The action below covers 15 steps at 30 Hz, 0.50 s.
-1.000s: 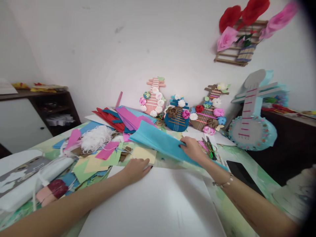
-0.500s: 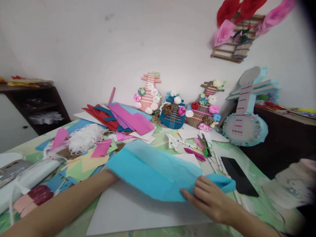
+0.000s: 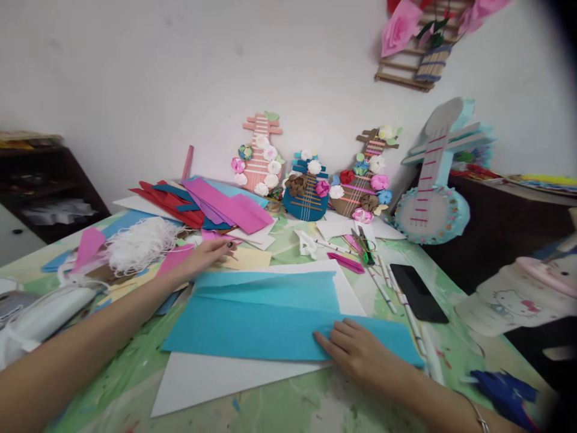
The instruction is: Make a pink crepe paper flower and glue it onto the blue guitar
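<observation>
Sheet [image 3: 252,325], blue: 1 | right hand [image 3: 356,349] pressing it | guitars [image 3: 306,192]: maybe 4

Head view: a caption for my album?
Right hand rests on blue paper over a white sheet; left hand lies among paper scraps.

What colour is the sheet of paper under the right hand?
Sky blue: the paper sheet under the right hand shows best in the head view.
</observation>
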Each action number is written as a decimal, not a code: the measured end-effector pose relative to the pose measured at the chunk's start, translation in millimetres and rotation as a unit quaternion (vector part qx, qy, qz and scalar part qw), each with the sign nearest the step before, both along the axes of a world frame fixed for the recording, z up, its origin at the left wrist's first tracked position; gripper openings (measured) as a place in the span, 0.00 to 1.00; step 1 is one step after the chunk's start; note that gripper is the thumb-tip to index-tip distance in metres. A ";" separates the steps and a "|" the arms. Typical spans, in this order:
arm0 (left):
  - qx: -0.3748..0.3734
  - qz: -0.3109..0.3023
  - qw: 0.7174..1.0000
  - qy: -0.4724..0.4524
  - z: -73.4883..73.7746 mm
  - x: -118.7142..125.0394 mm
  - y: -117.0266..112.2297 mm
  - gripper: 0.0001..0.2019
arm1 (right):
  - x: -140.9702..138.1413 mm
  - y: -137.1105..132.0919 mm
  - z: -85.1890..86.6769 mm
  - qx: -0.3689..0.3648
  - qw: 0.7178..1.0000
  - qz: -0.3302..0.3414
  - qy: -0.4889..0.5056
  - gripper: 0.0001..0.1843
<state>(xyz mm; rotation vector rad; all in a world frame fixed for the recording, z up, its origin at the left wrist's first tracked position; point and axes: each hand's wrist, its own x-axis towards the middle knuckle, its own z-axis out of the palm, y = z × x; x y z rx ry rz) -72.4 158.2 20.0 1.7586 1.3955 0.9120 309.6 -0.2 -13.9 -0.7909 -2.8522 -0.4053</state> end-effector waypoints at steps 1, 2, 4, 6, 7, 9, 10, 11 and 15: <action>0.024 0.027 0.999 0.006 5.1 -1.2 -7.3 0.28 | -1.2 -2.3 -1.4 0.002 1.000 -0.010 -0.005 0.22; 0.055 0.060 0.997 0.014 10.5 -1.2 -17.3 0.26 | -2.9 -4.7 -2.0 0.002 1.000 -0.018 -0.010 0.23; 0.110 0.107 0.983 0.100 20.2 3.0 -45.4 0.23 | -7.8 -9.8 0.6 -0.014 0.999 -0.034 -0.024 0.26; -0.023 0.038 0.991 0.124 24.6 12.0 -82.0 0.28 | -14.5 -15.2 8.8 -0.045 0.997 -0.054 -0.034 0.31; -0.159 -0.031 0.981 0.110 23.5 17.9 -101.9 0.32 | -18.1 -18.1 14.3 -0.060 0.995 -0.066 -0.033 0.33; -0.426 -0.162 0.889 0.029 15.0 31.3 -140.2 0.39 | -25.2 -24.1 25.4 -0.083 0.993 -0.082 -0.011 0.35; -0.493 -0.171 0.853 -0.022 9.0 38.4 -156.7 0.40 | -28.6 -27.1 29.7 -0.087 0.993 -0.079 0.008 0.34; -0.527 -0.159 0.831 -0.077 2.9 45.5 -170.4 0.38 | -31.7 -29.9 32.3 -0.088 0.993 -0.072 0.026 0.33; -0.519 -0.057 0.809 -0.269 -6.9 71.5 -190.4 0.25 | -45.0 -38.6 24.5 -0.037 0.997 0.002 0.069 0.24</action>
